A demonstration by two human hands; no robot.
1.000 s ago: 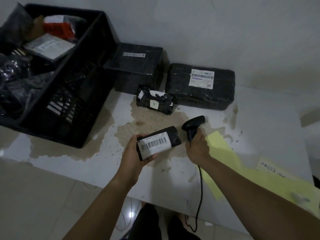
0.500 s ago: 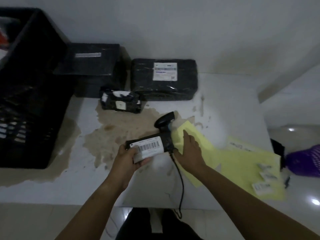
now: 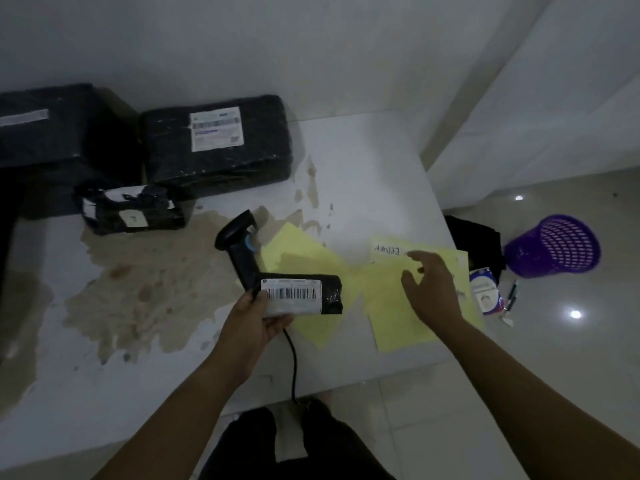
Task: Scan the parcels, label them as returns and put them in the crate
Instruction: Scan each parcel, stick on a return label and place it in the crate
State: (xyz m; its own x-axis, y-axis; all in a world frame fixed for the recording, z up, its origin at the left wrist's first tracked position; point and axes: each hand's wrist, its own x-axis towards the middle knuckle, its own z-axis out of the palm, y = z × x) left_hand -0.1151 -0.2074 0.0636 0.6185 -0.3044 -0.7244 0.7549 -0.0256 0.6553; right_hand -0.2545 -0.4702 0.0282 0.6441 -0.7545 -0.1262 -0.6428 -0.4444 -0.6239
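Freed from the scanner (image 3: 239, 251), which is now lying on the desk (image 3: 363, 174), the right hand (image 3: 433, 289) is reaching, grip spread and empty, over two yellow sheets (image 3: 391, 317) toward one return slip (image 3: 388, 251) — scanning looks done, labelling is starting, crating is waiting. Three parcels are sitting at the back, big box (image 3: 52, 133), wrapped block (image 3: 218, 143), small bundle (image 3: 131, 211), while the left hand (image 3: 256, 317) is curling its grip round a fourth parcel (image 3: 301, 296) above the desk.

Small black parcel (image 3: 330, 294): glossy, crinkled plastic film. Yellow sheets (image 3: 391, 313): matt paper. Black handheld scanner (image 3: 242, 258): seemingly smooth plastic.
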